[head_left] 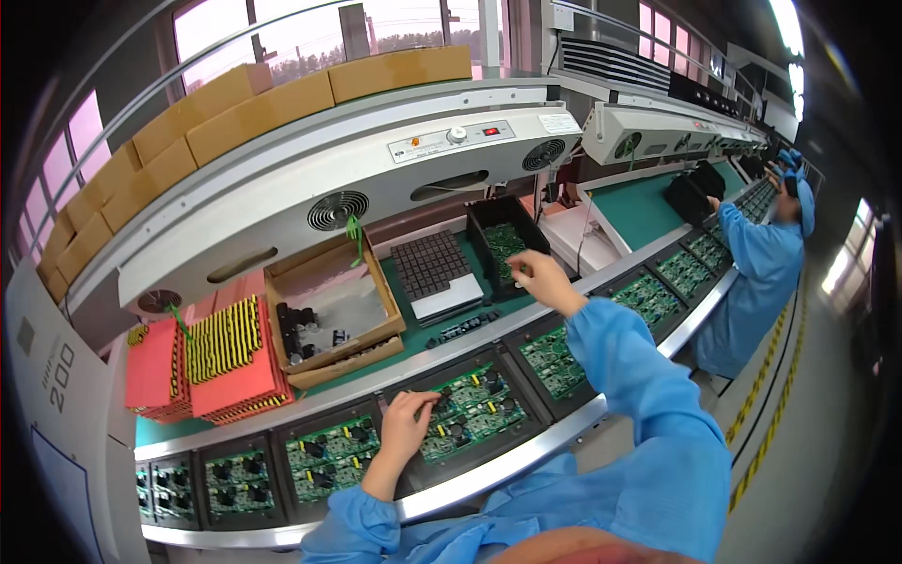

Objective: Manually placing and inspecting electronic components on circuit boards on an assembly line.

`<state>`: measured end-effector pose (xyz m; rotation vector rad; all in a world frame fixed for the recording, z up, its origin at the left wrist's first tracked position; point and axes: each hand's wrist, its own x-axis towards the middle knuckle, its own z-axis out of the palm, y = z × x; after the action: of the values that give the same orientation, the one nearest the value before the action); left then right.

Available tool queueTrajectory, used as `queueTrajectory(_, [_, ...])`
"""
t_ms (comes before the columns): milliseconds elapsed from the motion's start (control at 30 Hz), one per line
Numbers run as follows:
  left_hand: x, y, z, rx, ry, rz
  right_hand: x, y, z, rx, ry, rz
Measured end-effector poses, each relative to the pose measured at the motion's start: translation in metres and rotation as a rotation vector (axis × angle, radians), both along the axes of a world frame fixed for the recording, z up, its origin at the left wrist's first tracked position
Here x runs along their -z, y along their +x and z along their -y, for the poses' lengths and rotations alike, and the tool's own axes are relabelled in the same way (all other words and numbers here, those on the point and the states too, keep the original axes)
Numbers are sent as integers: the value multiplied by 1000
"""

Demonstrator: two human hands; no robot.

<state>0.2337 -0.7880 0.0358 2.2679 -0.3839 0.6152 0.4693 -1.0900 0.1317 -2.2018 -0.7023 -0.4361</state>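
Right hand (543, 280) pinched over near edge of black bin (495, 213); whether anything grasped, cannot tell. Left hand (404, 432) curled at far left corner of circuit board (474, 404), grip likewise unclear. Board sits inside black tray (484, 458). Risks: hurried touch could bend components (458, 433) (crowded, small); right sleeve (606, 343) could snag neighbouring board (552, 362) if arm dips.

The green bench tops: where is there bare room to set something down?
Widest: the neighbouring station's green mat, left of the farther black bin. Nearer, a narrow strip runs between the open cardboard box and the gridded black tray. The conveyor is crowded with circuit boards.
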Motion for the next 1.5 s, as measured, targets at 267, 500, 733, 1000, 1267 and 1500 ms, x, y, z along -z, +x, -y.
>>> queueTrajectory(267, [10,8,1,-9,-67,-10,32,151,-16,190,-667,-8])
queueTrajectory(500, [1,0,3,-39,-86,21,64,176,-32,258,-786,35])
queueTrajectory(733, [14,0,2,-27,-87,44,47,195,-28,258,-816,140])
queueTrajectory(1000, [17,6,0,-62,-58,89,40,201,2,125,-530,152])
queueTrajectory(1267, [14,-2,4,-55,-189,72,56,138,16,22,108,-60])
queueTrajectory(1500, [-1,-12,29,200,-483,-20,87,-104,-42,-331,202,-591])
